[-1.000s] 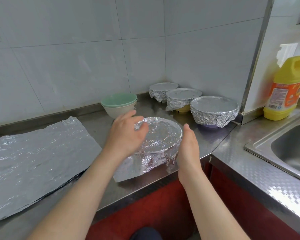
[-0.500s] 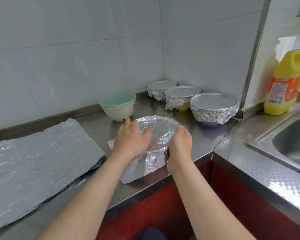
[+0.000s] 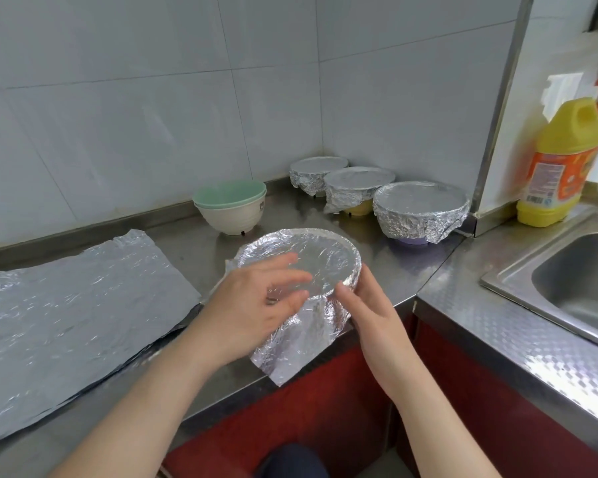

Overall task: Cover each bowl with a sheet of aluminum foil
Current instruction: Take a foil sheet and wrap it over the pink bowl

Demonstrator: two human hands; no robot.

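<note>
Crimping in hand: the foil-wrapped bowl (image 3: 318, 260) sits at the front edge of the counter (image 3: 411, 267). My left hand (image 3: 252, 305) rests on its top, fingers loose and apart, gripping nothing; my right hand (image 3: 373, 315) presses straight fingers against the near rim. A loose flap (image 3: 290, 353) juts forward. Next, I reckon: fold that under, then a fresh sheet (image 3: 76, 305) for the stacked bowls (image 3: 230, 208).

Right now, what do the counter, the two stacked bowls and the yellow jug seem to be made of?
Counter: likely stainless steel, grey and brushed, with soft glare. Stacked bowls: matte green and cream, probably plastic or melamine; ceramic cannot be ruled out. Yellow jug: seemingly plastic, smooth, with a moulded handle.
</note>
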